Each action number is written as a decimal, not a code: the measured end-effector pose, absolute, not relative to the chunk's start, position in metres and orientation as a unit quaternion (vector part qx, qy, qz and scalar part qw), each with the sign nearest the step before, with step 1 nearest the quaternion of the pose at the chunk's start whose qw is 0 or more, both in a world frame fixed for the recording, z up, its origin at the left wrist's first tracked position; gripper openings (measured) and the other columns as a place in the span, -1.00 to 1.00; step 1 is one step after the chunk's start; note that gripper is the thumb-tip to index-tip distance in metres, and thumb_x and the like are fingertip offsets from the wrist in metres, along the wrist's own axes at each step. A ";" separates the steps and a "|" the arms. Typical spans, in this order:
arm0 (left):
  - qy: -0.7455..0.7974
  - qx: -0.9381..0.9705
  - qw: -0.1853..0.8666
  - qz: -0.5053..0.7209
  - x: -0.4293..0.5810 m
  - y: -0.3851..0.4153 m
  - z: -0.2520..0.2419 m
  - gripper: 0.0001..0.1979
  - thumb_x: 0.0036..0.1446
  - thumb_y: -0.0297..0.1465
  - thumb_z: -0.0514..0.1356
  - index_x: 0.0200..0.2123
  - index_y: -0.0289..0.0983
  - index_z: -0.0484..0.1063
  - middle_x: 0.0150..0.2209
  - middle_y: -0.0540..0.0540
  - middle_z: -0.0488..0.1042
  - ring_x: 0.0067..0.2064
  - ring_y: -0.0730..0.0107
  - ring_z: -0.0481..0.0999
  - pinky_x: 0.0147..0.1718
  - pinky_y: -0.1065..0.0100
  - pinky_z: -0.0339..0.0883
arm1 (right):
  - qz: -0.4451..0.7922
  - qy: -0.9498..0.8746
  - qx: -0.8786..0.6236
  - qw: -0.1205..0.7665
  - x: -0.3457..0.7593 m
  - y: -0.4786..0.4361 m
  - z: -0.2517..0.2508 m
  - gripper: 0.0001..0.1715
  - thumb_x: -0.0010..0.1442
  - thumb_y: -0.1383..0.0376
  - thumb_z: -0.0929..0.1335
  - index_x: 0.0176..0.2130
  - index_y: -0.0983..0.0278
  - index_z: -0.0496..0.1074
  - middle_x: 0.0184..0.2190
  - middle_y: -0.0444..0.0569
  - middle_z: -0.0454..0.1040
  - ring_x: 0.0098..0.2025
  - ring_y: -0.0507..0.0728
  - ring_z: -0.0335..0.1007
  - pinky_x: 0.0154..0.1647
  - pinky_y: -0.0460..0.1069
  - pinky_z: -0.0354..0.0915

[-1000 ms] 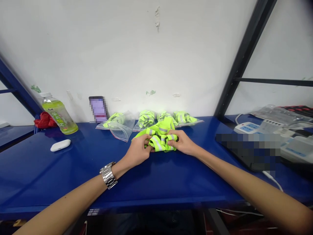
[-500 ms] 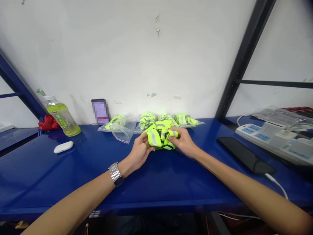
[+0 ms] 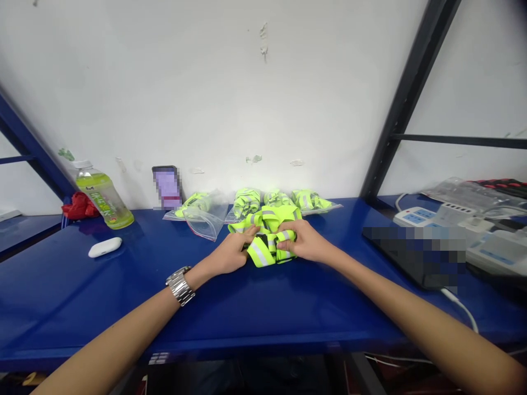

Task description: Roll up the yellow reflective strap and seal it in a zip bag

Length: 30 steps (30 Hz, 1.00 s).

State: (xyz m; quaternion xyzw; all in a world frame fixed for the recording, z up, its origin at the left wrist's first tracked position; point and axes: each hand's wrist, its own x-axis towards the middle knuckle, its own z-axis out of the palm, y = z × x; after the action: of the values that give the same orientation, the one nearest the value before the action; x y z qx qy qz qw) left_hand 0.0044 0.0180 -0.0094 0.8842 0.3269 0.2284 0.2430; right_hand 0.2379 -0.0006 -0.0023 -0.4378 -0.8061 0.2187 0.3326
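Bright yellow-green reflective straps with grey stripes and black parts lie bunched on the blue table between my hands. My left hand grips the bundle from the left, fingers closed on its edge. From the right, my right hand pinches a folded strap between thumb and fingers. Just behind are clear bags packed with similar straps: one bag at the middle and another to its right. An open-mouthed clear zip bag with straps inside lies further left.
A green drink bottle, a red cloth-like bundle, a white earbud case and a phone against the wall are at left. On the right lie a dark phone with a cable and white power strips.
The strap bundle has come down onto the table and spread out, with a loop now reaching left behind my left hand. Both hands stay on it, the left turned more palm-down.
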 end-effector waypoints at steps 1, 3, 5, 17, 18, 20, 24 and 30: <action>0.337 0.890 0.222 0.212 0.000 0.015 -0.005 -0.46 -0.01 -0.57 0.05 0.08 -0.23 0.40 0.25 -0.14 0.24 0.22 0.03 0.27 0.16 0.07 0.17 | 0.220 -0.810 -0.439 0.319 0.237 -0.001 -0.002 -0.70 0.04 0.16 0.40 -0.33 0.36 0.47 -0.66 -0.25 0.09 -0.59 -0.04 -0.07 -0.56 -0.10 -0.09; 0.366 0.891 0.187 0.192 -0.005 0.003 0.006 -0.33 -0.03 -0.60 0.04 0.22 -0.24 0.23 0.20 -0.20 0.30 -0.03 0.14 0.51 -0.05 0.16 0.37 | 0.226 -0.816 -0.445 0.293 0.235 -0.001 -0.001 -0.68 0.08 0.12 0.38 -0.36 0.36 0.45 -0.70 -0.29 -0.04 -0.62 -0.05 -0.13 -0.58 -0.09 -0.14; 0.387 0.893 0.149 0.176 -0.007 -0.012 0.017 -0.29 0.02 -0.58 0.06 0.28 -0.21 0.10 0.10 -0.22 0.41 -0.29 0.29 0.55 -0.23 0.26 0.41 | 0.230 -0.819 -0.447 0.274 0.234 -0.002 -0.002 -0.68 0.12 0.11 0.36 -0.38 0.34 0.41 -0.69 -0.29 -0.06 -0.62 -0.04 -0.12 -0.59 -0.09 -0.13; 0.249 0.944 -0.207 0.072 0.017 -0.020 -0.007 -0.67 0.36 -0.31 -0.12 -0.16 -0.39 0.35 -0.26 -0.21 0.38 -0.16 0.15 0.39 -0.13 0.16 0.31 | 0.065 -0.865 -0.390 0.309 0.234 -0.007 -0.021 -0.62 0.24 0.24 0.30 0.04 0.31 0.26 -0.13 0.12 0.37 -0.11 0.23 0.30 -0.10 0.11 0.25; 0.247 0.940 -0.225 0.069 0.017 -0.020 -0.008 -0.67 0.37 -0.32 -0.14 -0.19 -0.38 0.35 -0.28 -0.20 0.37 -0.19 0.17 0.38 -0.16 0.18 0.30 | 0.050 -0.867 -0.387 0.311 0.234 -0.009 -0.021 -0.65 0.27 0.24 0.28 0.03 0.30 0.26 -0.14 0.12 0.37 -0.12 0.22 0.30 -0.12 0.11 0.26; 0.243 0.935 -0.248 0.068 0.018 -0.019 -0.008 -0.66 0.37 -0.33 -0.16 -0.22 -0.37 0.35 -0.31 -0.18 0.36 -0.22 0.19 0.37 -0.20 0.19 0.29 | 0.006 -0.874 -0.376 0.307 0.234 -0.015 -0.020 -0.73 0.32 0.21 0.22 -0.05 0.30 0.31 -0.17 0.13 0.36 -0.10 0.24 0.28 -0.11 0.12 0.27; 0.254 0.932 -0.245 0.082 0.017 -0.014 -0.007 -0.67 0.37 -0.37 -0.18 -0.22 -0.36 0.33 -0.29 -0.19 0.36 -0.23 0.18 0.38 -0.22 0.19 0.27 | -0.065 -0.892 -0.342 0.287 0.236 -0.022 -0.018 -0.53 0.25 0.08 0.28 0.04 0.32 0.30 -0.01 0.25 0.29 0.07 0.35 0.16 0.02 0.23 0.23; 0.288 0.940 -0.054 0.175 0.012 0.001 -0.006 -0.66 0.38 -0.33 -0.18 -0.27 -0.32 0.31 -0.34 -0.14 0.39 -0.31 0.28 0.38 -0.28 0.27 0.25 | -0.007 -0.883 -0.378 0.278 0.239 -0.014 -0.020 -0.70 0.30 0.26 0.22 0.02 0.30 0.27 -0.17 0.15 0.43 -0.13 0.26 0.35 -0.17 0.10 0.28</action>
State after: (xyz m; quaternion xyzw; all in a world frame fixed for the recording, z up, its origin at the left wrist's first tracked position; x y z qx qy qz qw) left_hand 0.0124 0.0010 -0.0057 0.9399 0.2882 0.1747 -0.0537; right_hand 0.2391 -0.0143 -0.0196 -0.3781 -0.8830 -0.0069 0.2781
